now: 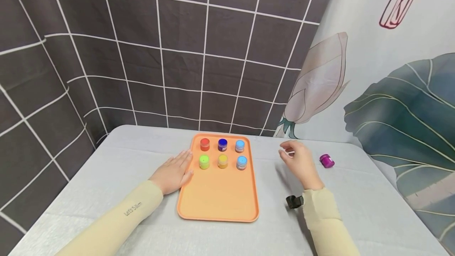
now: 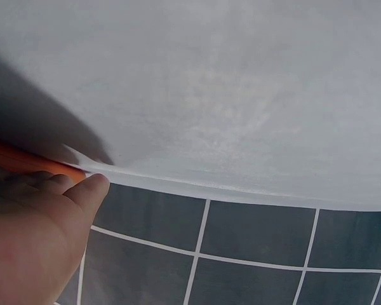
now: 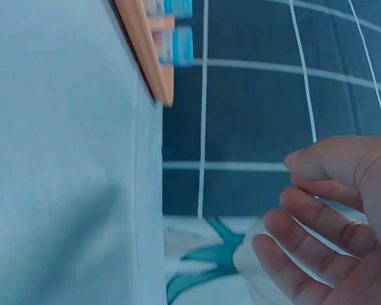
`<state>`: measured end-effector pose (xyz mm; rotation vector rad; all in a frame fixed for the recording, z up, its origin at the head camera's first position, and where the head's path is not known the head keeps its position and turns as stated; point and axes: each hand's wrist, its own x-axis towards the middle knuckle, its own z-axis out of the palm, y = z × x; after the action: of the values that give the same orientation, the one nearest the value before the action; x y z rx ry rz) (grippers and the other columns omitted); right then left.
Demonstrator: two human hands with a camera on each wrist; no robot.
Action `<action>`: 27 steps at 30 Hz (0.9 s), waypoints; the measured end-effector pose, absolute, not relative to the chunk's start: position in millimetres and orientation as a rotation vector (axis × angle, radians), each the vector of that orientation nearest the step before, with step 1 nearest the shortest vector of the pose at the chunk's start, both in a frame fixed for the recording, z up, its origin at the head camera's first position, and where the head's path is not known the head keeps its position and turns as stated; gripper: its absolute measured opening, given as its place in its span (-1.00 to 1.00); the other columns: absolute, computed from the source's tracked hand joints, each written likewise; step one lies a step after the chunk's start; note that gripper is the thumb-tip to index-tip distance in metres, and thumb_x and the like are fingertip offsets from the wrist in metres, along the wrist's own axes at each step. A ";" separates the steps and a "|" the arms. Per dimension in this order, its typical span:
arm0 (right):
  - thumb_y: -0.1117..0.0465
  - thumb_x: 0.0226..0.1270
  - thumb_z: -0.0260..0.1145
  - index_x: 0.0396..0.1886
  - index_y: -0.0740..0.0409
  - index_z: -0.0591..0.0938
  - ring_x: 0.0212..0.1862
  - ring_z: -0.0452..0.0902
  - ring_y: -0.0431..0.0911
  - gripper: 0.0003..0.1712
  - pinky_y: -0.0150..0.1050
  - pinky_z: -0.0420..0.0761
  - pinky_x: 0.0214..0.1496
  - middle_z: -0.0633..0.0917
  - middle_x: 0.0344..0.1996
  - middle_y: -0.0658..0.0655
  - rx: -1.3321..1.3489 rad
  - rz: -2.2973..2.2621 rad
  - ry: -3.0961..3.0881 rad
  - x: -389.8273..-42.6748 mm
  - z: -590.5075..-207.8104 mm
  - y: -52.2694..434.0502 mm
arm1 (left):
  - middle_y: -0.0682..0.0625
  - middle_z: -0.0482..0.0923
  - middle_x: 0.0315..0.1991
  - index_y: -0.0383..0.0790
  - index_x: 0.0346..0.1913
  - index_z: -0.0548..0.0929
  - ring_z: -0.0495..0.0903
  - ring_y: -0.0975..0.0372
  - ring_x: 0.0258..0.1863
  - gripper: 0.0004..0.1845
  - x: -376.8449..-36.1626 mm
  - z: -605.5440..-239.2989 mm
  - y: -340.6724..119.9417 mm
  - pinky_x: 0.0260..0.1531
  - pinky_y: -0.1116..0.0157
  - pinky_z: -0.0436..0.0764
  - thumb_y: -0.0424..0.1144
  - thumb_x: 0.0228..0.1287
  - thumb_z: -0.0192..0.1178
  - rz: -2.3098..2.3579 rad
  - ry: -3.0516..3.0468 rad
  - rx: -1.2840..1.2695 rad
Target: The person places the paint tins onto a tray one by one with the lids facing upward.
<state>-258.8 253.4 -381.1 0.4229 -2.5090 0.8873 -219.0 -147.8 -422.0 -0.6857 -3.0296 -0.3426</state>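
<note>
Right now the purple jar [image 1: 326,160] lies on its side on the desk [image 1: 106,192], just right of the right hand [image 1: 300,163], which hovers loosely curled and empty. Well apart, the left hand [image 1: 173,174] rests flat against the orange tray [image 1: 217,196].

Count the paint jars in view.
7. Six on the tray: red, dark blue, light blue behind; green, yellow, light blue in front. A purple jar lies on the table.
</note>
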 end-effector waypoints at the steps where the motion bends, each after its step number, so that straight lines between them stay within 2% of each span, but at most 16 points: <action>1: 0.45 0.24 0.37 -0.14 0.43 0.67 -0.16 0.67 0.21 -0.80 0.12 0.71 -0.07 0.69 -0.19 0.37 0.404 0.882 -2.510 -259.3 -380.7 257.4 | -0.31 0.17 0.53 -0.49 0.50 0.23 0.13 -0.12 0.54 -0.34 -219.0 -422.0 -147.9 0.47 -0.12 0.20 -0.06 0.58 -0.07 -0.344 -3.028 -0.685; 12: 0.40 0.32 0.28 -0.06 0.47 0.66 -0.06 0.63 0.31 -0.75 0.19 0.62 0.03 0.67 -0.10 0.47 0.123 0.825 -2.493 -258.1 -383.1 299.7 | -0.30 0.16 0.54 -0.48 0.51 0.23 0.13 -0.11 0.54 -0.34 -220.2 -424.7 -148.7 0.47 -0.12 0.20 -0.05 0.58 -0.08 -0.339 -3.022 -0.681; 20: 0.39 0.29 0.18 -0.01 0.46 0.66 -0.02 0.58 0.31 -0.68 0.14 0.48 0.05 0.65 -0.09 0.50 -0.160 0.870 -2.435 -256.8 -386.6 327.8 | -0.29 0.14 0.55 -0.46 0.52 0.22 0.11 -0.10 0.55 -0.33 -221.8 -426.8 -149.3 0.48 -0.11 0.18 -0.04 0.58 -0.09 -0.338 -3.030 -0.681; 27: 0.35 0.36 0.11 0.12 0.48 0.60 0.19 0.45 0.38 -0.59 0.28 0.39 0.26 0.59 0.10 0.54 -0.368 0.940 -2.427 -253.5 -387.7 343.2 | -0.28 0.13 0.55 -0.46 0.52 0.21 0.11 -0.11 0.55 -0.33 -223.6 -429.3 -150.0 0.48 -0.11 0.18 -0.03 0.58 -0.10 -0.344 -3.034 -0.683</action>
<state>-253.5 343.2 -387.7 -0.3684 -2.4274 0.9396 -223.6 -150.0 -429.3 -0.6832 -3.0343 -0.3444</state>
